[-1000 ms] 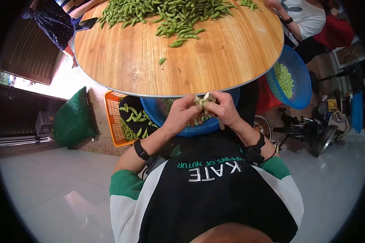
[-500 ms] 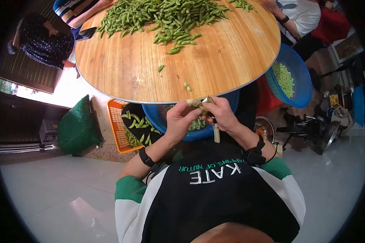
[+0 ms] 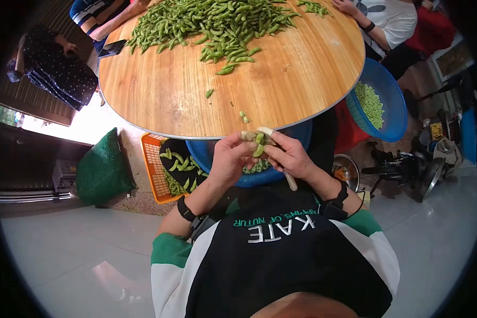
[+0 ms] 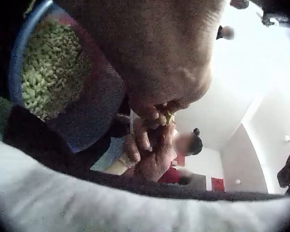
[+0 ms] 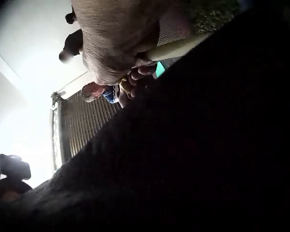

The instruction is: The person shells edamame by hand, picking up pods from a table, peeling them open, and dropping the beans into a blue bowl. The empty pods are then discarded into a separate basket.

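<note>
In the head view, my left hand [image 3: 229, 161] pinches a green soybean pod [image 3: 258, 150] between thumb and fingers, in front of my chest. My right hand [image 3: 294, 158] meets it from the other side, fingertips at the pod. A tool with a pale, stick-like handle [image 3: 291, 182] lies in the right hand's grip; its working end is hidden. Pale wrapping [image 3: 247, 136] covers a left finger. Below the hands is a blue basin [image 3: 197, 151] holding shelled green beans [image 3: 257, 167]. In the left wrist view, the fingers [image 4: 144, 137] are bunched together over the basin's side.
A round wooden table [image 3: 169, 100] carries a large heap of pods [image 3: 212, 24] and a few loose beans [image 3: 244, 116]. An orange basket [image 3: 152, 164] of pods stands left, another blue basin [image 3: 395, 106] of beans right. Other people sit around the table.
The hands have turned the pod so its green side shows between the fingertips. The pale handle has swung out below the right hand. Loose beans have appeared near the table's front edge.
</note>
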The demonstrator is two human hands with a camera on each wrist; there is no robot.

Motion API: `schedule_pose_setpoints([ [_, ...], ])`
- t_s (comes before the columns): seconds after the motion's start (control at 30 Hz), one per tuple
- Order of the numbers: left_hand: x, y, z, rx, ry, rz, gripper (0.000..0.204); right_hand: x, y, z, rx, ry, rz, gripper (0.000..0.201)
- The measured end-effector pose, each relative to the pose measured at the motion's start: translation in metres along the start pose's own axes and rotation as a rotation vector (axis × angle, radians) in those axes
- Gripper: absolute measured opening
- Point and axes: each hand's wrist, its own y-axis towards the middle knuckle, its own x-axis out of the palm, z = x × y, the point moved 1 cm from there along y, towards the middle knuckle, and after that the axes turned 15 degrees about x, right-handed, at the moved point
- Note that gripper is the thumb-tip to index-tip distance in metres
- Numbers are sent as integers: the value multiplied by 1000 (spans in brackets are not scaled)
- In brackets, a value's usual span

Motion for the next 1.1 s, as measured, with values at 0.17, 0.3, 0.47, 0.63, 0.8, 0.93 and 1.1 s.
schedule_pose_setpoints([
  [0.17, 0, 1, 6, -163, 6, -55, 14, -3, 17, 17, -256, -106, 193, 24],
  [0.3, -1, -1, 8, -193, 95, -90, 12, -4, 8, 4, -197, -140, 171, 16],
  [0.47, 1, -3, 6, 56, 354, -132, 10, -4, 9, -3, -9, -104, 132, 17],
  [0.63, -5, 1, -4, 26, 137, -21, 9, -1, 8, 3, 110, 175, -55, 25],
  [0.8, 6, -5, -3, 80, 73, 131, 7, 7, 1, 4, 1, 73, -42, 40],
  [0.93, 8, -5, -2, 47, 16, 152, 7, 9, 3, 9, -2, 62, -33, 42],
  [1.1, 1, -6, -7, 79, 58, 142, 10, 9, 3, 11, 29, 107, -61, 41],
])
